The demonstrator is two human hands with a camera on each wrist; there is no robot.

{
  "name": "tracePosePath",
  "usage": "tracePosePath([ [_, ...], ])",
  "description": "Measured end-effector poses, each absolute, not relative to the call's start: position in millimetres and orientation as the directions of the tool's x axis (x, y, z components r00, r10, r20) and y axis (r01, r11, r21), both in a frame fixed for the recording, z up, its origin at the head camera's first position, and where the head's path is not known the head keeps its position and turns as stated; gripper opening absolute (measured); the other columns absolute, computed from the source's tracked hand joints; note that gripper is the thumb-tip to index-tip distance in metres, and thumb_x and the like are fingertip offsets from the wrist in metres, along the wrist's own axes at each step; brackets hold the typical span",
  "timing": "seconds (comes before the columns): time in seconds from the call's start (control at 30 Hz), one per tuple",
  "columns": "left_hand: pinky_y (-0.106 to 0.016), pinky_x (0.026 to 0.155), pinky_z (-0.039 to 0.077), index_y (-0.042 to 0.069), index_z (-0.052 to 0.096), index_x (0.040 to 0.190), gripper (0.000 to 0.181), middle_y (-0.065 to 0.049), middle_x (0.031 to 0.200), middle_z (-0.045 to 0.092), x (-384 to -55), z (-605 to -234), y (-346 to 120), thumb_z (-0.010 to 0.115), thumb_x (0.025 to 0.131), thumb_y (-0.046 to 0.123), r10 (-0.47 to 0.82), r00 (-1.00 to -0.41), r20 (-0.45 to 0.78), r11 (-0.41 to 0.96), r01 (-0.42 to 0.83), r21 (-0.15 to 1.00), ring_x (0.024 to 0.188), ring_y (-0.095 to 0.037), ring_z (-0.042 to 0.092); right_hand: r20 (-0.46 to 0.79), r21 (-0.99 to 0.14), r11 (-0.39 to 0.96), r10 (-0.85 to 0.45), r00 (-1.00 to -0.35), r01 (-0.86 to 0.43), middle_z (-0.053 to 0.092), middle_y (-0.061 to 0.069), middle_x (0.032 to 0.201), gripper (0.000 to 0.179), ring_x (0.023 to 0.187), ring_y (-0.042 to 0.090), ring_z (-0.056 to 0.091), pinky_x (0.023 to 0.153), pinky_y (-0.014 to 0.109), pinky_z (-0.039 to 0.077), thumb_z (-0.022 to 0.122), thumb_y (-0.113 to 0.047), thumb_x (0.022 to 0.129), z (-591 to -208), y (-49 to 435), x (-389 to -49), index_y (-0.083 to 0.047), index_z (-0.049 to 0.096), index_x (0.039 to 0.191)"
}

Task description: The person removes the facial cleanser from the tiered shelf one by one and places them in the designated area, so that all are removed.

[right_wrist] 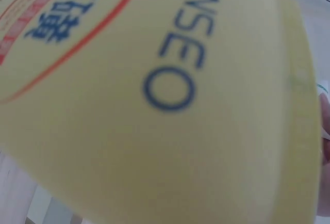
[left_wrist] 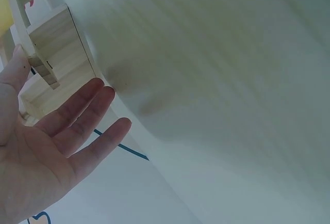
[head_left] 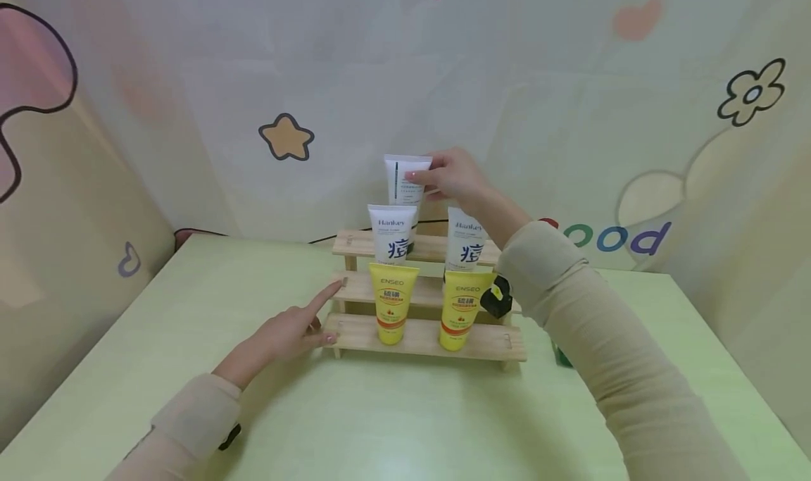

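A three-tier wooden rack (head_left: 421,336) stands on the table. My right hand (head_left: 461,179) pinches the upper right edge of a white tube (head_left: 399,182) with dark green print, upright at the top tier; its lower part is hidden. Two white tubes with blue characters, a left one (head_left: 389,234) and a right one (head_left: 464,238), stand on the middle tier. On the bottom tier are a left yellow tube (head_left: 391,312) and a right yellow tube (head_left: 457,319). My left hand (head_left: 285,334) touches the rack's left end with index finger and thumb, other fingers extended (left_wrist: 85,126).
A small green object (head_left: 562,355) shows on the table, partly behind the right forearm. A printed cloth (head_left: 342,94) hangs behind and beside the light green table (head_left: 405,425). The right yellow tube (right_wrist: 232,131) fills most of the right wrist view.
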State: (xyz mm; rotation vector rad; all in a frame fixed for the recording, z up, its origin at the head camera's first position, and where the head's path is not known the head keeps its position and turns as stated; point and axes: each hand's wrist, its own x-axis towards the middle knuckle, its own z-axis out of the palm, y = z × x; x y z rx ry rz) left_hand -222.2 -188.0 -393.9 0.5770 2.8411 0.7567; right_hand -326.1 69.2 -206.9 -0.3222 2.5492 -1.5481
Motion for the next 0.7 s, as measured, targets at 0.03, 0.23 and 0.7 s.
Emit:
tracePosePath([
  [0.03, -0.033, 0.062, 0.045, 0.027, 0.007, 0.147, 0.084, -0.009, 0.085, 0.063, -222.6, -393.3, -187.8, 0.063, 0.085, 0.033, 0.402, -0.915, -0.042, 0.799, 0.328, 0.503, 0.069, -0.015, 0.056, -0.002, -0.889, 0.444, -0.255, -0.967, -0.115, 0.059, 0.007, 0.110, 0.029, 0.094, 0.023, 0.057, 0.084, 0.035, 0.045, 0.063, -0.019, 0.087, -205.9, 70.9, -326.0, -0.005, 0.061, 0.113],
  [0.23, -0.033, 0.062, 0.045, 0.027, 0.006, 0.147, 0.084, -0.009, 0.085, 0.062, -224.3, -392.4, -187.9, 0.063, 0.085, 0.033, 0.396, -0.916, -0.062, 0.806, 0.315, 0.502, 0.069, -0.015, 0.056, 0.050, -0.889, 0.433, -0.239, -0.970, -0.152, 0.060, 0.010, 0.111, 0.031, 0.091, 0.023, 0.056, 0.086, 0.036, 0.044, 0.062, -0.017, 0.088, -196.7, 85.4, -327.6, -0.002, 0.060, 0.115],
  [0.7, -0.034, 0.064, 0.046, 0.029, 0.006, 0.147, 0.084, -0.009, 0.088, 0.063, -223.6, -393.0, -186.5, 0.063, 0.086, 0.033, 0.385, -0.920, -0.070, 0.815, 0.303, 0.494, 0.073, -0.016, 0.057, 0.171, -0.885, 0.419, -0.116, -0.978, -0.205, 0.055, 0.010, 0.120, 0.046, 0.098, 0.023, 0.053, 0.089, 0.032, 0.043, 0.062, -0.030, 0.086, -175.6, 153.5, -321.3, -0.003, 0.055, 0.122],
])
